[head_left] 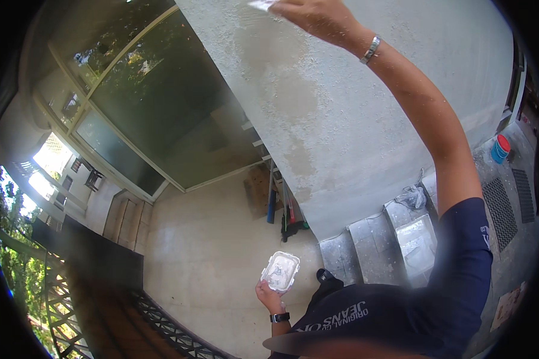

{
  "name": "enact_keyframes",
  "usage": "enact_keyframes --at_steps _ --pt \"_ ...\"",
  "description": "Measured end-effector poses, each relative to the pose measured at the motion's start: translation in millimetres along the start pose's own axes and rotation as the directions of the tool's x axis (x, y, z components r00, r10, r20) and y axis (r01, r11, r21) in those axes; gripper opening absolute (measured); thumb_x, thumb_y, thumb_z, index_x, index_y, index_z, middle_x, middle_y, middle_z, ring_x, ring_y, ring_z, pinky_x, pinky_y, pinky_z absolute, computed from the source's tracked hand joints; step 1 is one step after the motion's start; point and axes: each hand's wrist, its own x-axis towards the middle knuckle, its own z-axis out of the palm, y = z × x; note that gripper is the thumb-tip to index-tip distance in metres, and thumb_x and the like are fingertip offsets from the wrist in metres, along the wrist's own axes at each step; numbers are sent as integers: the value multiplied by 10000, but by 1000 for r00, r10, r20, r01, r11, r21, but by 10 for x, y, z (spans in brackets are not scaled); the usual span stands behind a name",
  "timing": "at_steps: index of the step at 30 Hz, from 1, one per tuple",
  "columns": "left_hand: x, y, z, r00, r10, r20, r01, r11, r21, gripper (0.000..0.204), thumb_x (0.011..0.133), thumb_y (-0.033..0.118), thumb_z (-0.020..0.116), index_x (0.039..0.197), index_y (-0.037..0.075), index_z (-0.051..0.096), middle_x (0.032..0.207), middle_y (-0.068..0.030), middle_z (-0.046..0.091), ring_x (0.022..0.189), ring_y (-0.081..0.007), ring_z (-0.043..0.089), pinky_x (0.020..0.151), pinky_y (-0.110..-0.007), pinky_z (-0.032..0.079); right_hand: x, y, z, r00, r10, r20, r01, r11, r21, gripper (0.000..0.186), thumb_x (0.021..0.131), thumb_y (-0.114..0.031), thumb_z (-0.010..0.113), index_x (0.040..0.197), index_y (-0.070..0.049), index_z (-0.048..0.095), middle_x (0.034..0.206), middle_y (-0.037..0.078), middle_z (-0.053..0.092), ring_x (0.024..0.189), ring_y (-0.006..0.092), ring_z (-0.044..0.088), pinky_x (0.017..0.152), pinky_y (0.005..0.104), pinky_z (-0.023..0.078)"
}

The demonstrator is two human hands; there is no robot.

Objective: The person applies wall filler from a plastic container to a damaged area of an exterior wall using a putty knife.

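Observation:
My left hand [269, 297], a dark watch on its wrist, is closed on the lower left rim of a white plastic tub [281, 271]. White paste lies in the tub and coats its inside. My right hand [317, 18] is raised to the upper part of the wall [365, 113], with a metal bracelet on the wrist. It grips a flat pale scraper [262, 5], partly cut off by the top edge of the view. Below this hand, damp-looking greyish-beige patches [293, 99] with rough, flaking edges run down the pale wall. White specks dot my right forearm.
Dusty steps [374, 242] rise along the wall's foot, with a crumpled plastic bag [411, 197] and a white-stained sheet [415, 242] on them. Long-handled tools [272, 200] and cardboard [256, 191] stand by the wall's corner. A red-lidded blue bucket [500, 149] and a railing [179, 332] flank the area.

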Motion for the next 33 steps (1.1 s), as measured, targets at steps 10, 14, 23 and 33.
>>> enact_keyframes --at_steps 10,14,23,33 --pt "8 -86 180 997 -23 70 23 1000 2 343 968 260 486 1175 -4 414 1118 -217 566 895 -332 660 554 -479 625 -1188 -659 -223 708 -290 644 156 953 258 140 851 -106 653 988 -114 677 848 56 695 830 141 653 759 292 506" --pt "111 -192 156 998 -33 52 33 999 9 338 967 259 489 1165 -5 415 1108 -217 568 886 -332 662 542 -476 625 -1102 -849 -349 656 -181 733 -69 953 296 134 886 -137 615 995 -105 687 815 72 697 771 156 662 715 324 522" --pt "209 -362 176 998 4 59 -3 1000 -15 319 980 253 471 1163 -6 435 1096 -210 576 887 -314 664 556 -457 629 -1032 192 595 743 589 318 -663 713 228 216 935 -207 579 1076 -80 681 928 99 716 749 188 679 649 310 539" --pt "262 -475 -26 999 -42 -28 42 999 11 349 990 264 444 1205 -7 400 1163 -232 547 944 -358 647 569 -491 628 -406 -89 195 932 345 -116 -335 937 98 148 907 -178 586 887 -54 664 809 145 676 735 338 649 622 417 516"
